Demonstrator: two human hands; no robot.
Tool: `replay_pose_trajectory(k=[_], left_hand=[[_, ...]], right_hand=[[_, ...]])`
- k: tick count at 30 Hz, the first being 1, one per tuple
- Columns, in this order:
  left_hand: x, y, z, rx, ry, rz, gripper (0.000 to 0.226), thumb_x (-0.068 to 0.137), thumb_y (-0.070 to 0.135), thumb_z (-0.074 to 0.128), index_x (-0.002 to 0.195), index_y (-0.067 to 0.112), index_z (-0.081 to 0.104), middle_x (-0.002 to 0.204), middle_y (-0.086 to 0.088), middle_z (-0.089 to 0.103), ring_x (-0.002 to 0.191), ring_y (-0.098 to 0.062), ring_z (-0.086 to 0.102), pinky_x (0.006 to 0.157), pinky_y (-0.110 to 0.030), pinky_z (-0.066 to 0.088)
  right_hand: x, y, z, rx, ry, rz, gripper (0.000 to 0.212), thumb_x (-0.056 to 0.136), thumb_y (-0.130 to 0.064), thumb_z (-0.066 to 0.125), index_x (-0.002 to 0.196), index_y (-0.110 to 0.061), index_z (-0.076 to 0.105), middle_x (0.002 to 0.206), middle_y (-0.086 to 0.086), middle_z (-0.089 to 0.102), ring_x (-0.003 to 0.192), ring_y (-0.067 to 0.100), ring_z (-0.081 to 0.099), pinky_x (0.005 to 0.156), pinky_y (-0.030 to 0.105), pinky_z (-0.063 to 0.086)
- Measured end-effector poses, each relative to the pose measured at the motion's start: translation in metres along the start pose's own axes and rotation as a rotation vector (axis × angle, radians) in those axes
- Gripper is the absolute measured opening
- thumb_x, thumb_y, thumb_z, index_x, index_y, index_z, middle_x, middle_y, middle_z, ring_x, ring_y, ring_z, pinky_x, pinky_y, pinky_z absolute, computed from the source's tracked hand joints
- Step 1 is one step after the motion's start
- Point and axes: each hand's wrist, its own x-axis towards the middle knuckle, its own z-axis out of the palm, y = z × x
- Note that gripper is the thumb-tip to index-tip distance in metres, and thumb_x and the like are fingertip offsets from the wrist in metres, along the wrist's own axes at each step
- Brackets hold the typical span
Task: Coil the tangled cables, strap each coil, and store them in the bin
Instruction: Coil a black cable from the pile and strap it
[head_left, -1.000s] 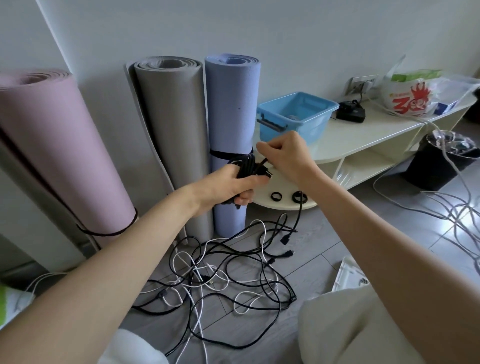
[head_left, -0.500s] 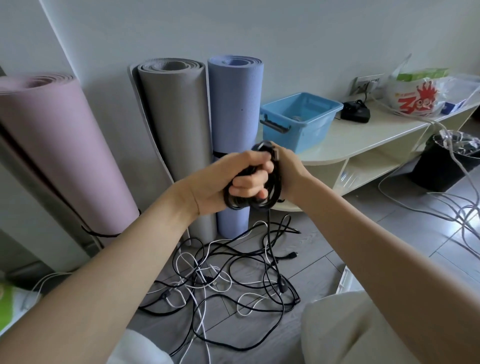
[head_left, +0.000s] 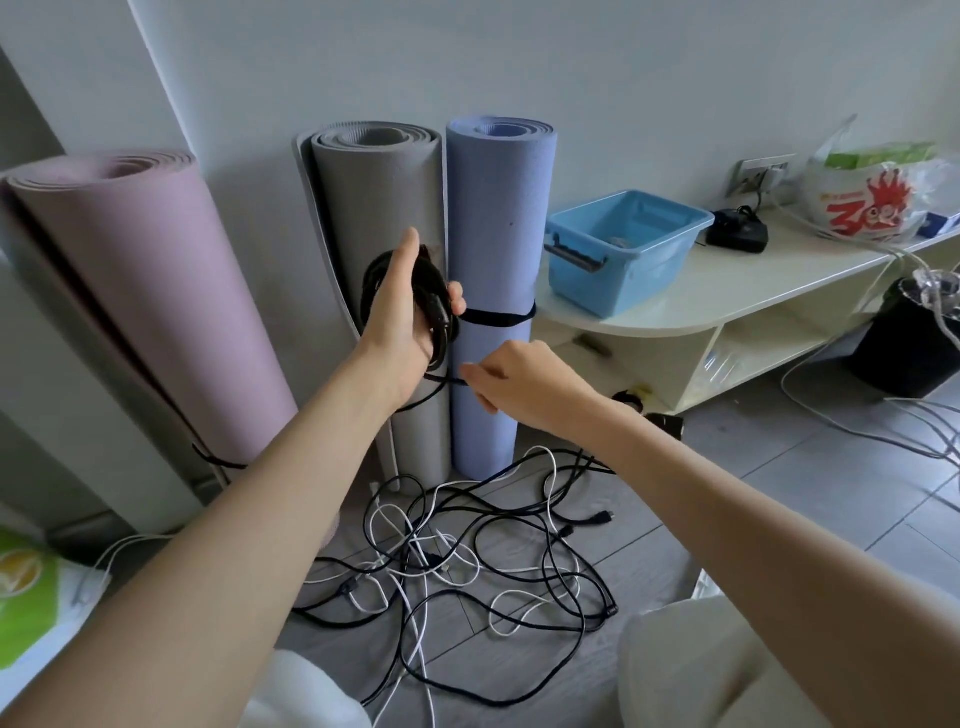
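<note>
My left hand (head_left: 402, 317) holds a coil of black cable (head_left: 434, 296) up in front of the grey mat, thumb raised and fingers wrapped round the loops. A loose black end runs from the coil to my right hand (head_left: 511, 382), which pinches it just below the coil. A tangle of black and white cables (head_left: 467, 545) lies on the floor beneath my arms. The blue plastic bin (head_left: 626, 249) stands on the cream shelf top to the right, with something small inside.
Three rolled mats, pink (head_left: 140, 296), grey (head_left: 384, 197) and blue (head_left: 501, 234), lean on the wall. The low cream shelf unit (head_left: 727, 296) carries a black adapter (head_left: 737, 234) and a plastic bag (head_left: 878, 197). A black bucket (head_left: 914, 343) and more white cables lie at the right.
My left hand has lifted the coil higher and turned it. My right hand has left the coil, dropped below it and now pinches the cable's loose end.
</note>
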Motion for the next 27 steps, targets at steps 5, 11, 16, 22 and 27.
replay_pose_trajectory(k=[5, 11, 16, 22, 27], left_hand=[[0.009, -0.011, -0.014, 0.399, -0.035, -0.011, 0.053, 0.093, 0.055, 0.039, 0.062, 0.016, 0.057, 0.05, 0.0, 0.054, 0.058, -0.018, 0.048, 0.078, -0.03, 0.039], [-0.005, -0.024, -0.022, 0.677, -0.418, -0.352, 0.074, 0.062, 0.07, 0.065, 0.107, 0.013, 0.051, 0.096, -0.013, 0.053, 0.087, -0.018, 0.053, 0.087, -0.026, 0.045], [-0.022, -0.029, -0.012, 0.909, -0.703, -0.243, 0.025, 0.088, 0.026, 0.062, 0.075, 0.01, 0.047, 0.057, 0.005, 0.042, 0.054, -0.01, 0.038, 0.058, -0.02, 0.035], [-0.027, -0.024, -0.007, 0.906, -0.728, -0.337, 0.041, 0.091, 0.013, 0.057, 0.058, 0.016, 0.032, 0.042, 0.009, 0.03, 0.038, -0.007, 0.028, 0.073, -0.026, 0.04], [-0.034, -0.014, -0.001, 0.514, -0.879, -0.458, 0.026, 0.072, 0.019, 0.057, 0.07, 0.017, 0.031, 0.036, 0.014, 0.03, 0.031, 0.0, 0.027, 0.061, -0.016, 0.045]], right_hand=[[0.003, 0.001, -0.017, -0.122, 0.127, -0.077, 0.043, 0.091, -0.028, 0.045, 0.065, 0.002, 0.06, 0.053, 0.006, 0.046, 0.051, 0.023, 0.04, 0.052, 0.028, 0.035], [0.005, 0.009, -0.033, -0.22, 0.234, -0.095, 0.04, 0.091, -0.029, 0.047, 0.059, -0.006, 0.058, 0.058, 0.009, 0.054, 0.054, 0.026, 0.042, 0.046, 0.026, 0.031], [0.007, 0.019, -0.041, -0.175, 0.387, -0.134, 0.045, 0.09, -0.025, 0.047, 0.05, -0.006, 0.039, 0.052, 0.014, 0.044, 0.05, 0.02, 0.029, 0.047, 0.026, 0.027], [0.012, 0.038, -0.045, -0.243, 0.449, -0.126, 0.042, 0.089, -0.028, 0.05, 0.057, -0.002, 0.045, 0.052, 0.013, 0.04, 0.054, 0.019, 0.029, 0.051, 0.028, 0.029], [0.008, 0.035, -0.044, 0.33, 0.306, -0.076, 0.039, 0.097, -0.029, 0.042, 0.07, -0.013, 0.066, 0.065, -0.006, 0.062, 0.062, 0.006, 0.055, 0.068, 0.026, 0.044]])
